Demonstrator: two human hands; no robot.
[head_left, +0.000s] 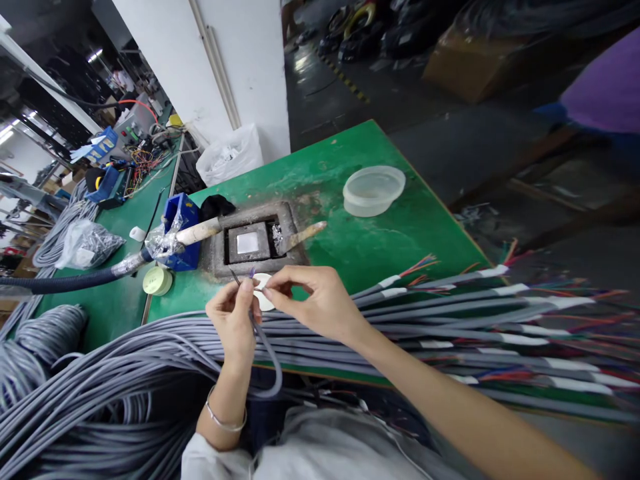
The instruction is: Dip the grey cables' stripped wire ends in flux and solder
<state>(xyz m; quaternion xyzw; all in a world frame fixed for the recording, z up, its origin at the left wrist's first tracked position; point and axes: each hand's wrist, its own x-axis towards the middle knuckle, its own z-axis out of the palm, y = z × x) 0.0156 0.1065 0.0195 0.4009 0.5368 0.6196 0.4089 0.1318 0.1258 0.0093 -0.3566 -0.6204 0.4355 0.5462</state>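
Observation:
My left hand (235, 317) is closed around the end of a grey cable (273, 360), which loops down below it. Thin wires (251, 273), one dark and one purple, stick up past the fingertips. Just to the right, my right hand (315, 300) pinches thumb and forefinger together at what looks like a thin wire from the same cable end; the fingers mostly hide it. Behind the fingertips a white round piece (263, 293) lies on the green bench. A thick bundle of grey cables (390, 327) runs under both hands, colored wire ends spreading at right.
Beyond my hands sits a square metal pot (215, 267) with a wooden-handled scraper (303, 235) across it. A hose nozzle (197, 231) rests over a blue bin (186, 257). A clear plastic tub (367, 200), a small yellow-green tin (157, 281) and a bag (90, 243) stand around.

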